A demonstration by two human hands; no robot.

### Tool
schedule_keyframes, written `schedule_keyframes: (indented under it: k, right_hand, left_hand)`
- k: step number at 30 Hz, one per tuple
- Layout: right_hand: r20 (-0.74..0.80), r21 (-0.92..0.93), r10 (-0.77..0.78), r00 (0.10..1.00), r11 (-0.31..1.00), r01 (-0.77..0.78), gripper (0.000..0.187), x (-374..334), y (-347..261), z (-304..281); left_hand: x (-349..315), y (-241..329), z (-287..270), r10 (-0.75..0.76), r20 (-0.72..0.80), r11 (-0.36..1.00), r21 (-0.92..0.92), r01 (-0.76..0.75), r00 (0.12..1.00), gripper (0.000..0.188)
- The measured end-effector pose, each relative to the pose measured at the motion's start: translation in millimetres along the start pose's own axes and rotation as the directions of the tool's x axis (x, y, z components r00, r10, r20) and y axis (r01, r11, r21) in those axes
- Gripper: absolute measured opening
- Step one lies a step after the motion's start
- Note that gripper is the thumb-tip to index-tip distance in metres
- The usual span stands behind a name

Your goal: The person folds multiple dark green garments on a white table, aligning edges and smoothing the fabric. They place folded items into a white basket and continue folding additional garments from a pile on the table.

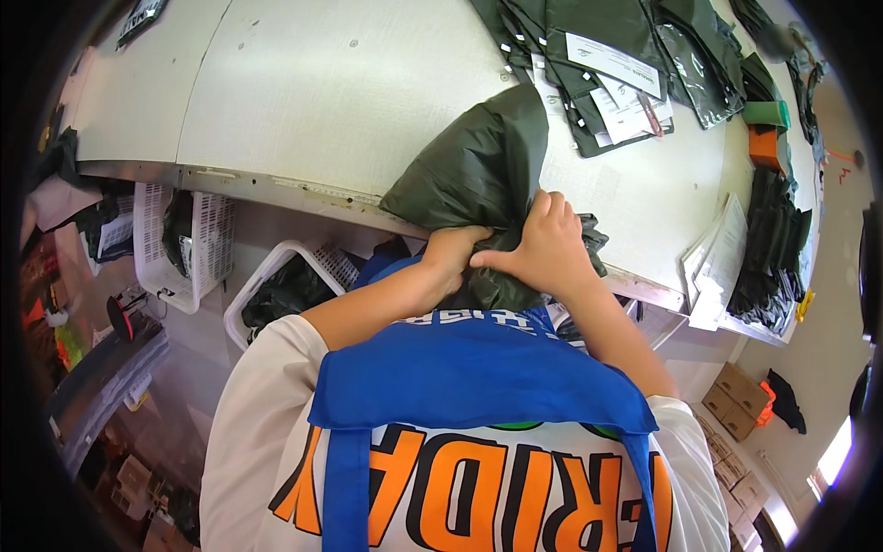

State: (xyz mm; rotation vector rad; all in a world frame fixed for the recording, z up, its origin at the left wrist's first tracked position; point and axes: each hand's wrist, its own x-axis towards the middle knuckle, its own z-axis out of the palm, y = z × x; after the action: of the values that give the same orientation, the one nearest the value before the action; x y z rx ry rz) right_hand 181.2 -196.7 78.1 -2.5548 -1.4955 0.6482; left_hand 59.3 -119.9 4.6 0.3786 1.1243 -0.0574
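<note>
A dark green plastic bag [478, 161] stands bunched over the front edge of the white table, its wide end on the tabletop and its crumpled end against my blue apron. My left hand [457, 253] is closed round the gathered part from the left, its fingertips hidden under the plastic. From the right, my right hand [550, 241] grips the same bag, thumb across the front and fingers bent over the side. What the bag contains cannot be seen.
Dark packages with white paper slips [612, 78] lie at the back of the white table [303, 101]. A stack of folded dark bags [771, 253] sits at the right beside papers [716, 262]. White plastic baskets [213, 241] with dark packages are below the table's front edge.
</note>
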Motion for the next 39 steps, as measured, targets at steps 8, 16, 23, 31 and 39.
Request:
schedule_keyframes:
  k: [8, 16, 23, 31, 39]
  right_hand:
    - [-0.058, -0.335, -0.015, 0.998, 0.942, -0.005, 0.120, -18.9, 12.7, 28.2]
    - [0.115, 0.015, 0.342, 0.933, 0.938, -0.346, 0.088, 15.9, 45.5, 3.2]
    - [0.247, -0.111, -0.148, 0.958, 0.977, 0.180, 0.061, -18.1, -10.2, -65.2]
    - [0.442, 0.219, 0.108, 0.891, 0.950, -0.224, 0.097, -40.7, 18.4, -60.6]
    - [0.235, 0.172, 0.123, 0.964, 0.971, -0.165, 0.066, -78.8, 77.7, -38.6]
  left_hand:
    - [-20.2, -3.6, 5.2, 0.092, 0.193, 0.982, 0.146, -0.121, 0.977, 0.021]
    - [-27.6, 35.4, -2.6, 0.324, 0.717, 0.536, 0.398, -0.745, 0.617, 0.025]
    - [-26.9, 146.0, -41.6, 0.321, 0.423, 0.786, 0.380, -0.487, 0.847, 0.052]
    - [-24.1, 126.7, -17.2, 0.166, 0.863, 0.603, 0.294, -0.741, 0.477, 0.017]
    - [81.7, 160.8, 154.1, 0.154, 0.946, -0.539, 0.323, -0.778, 0.286, 0.039]
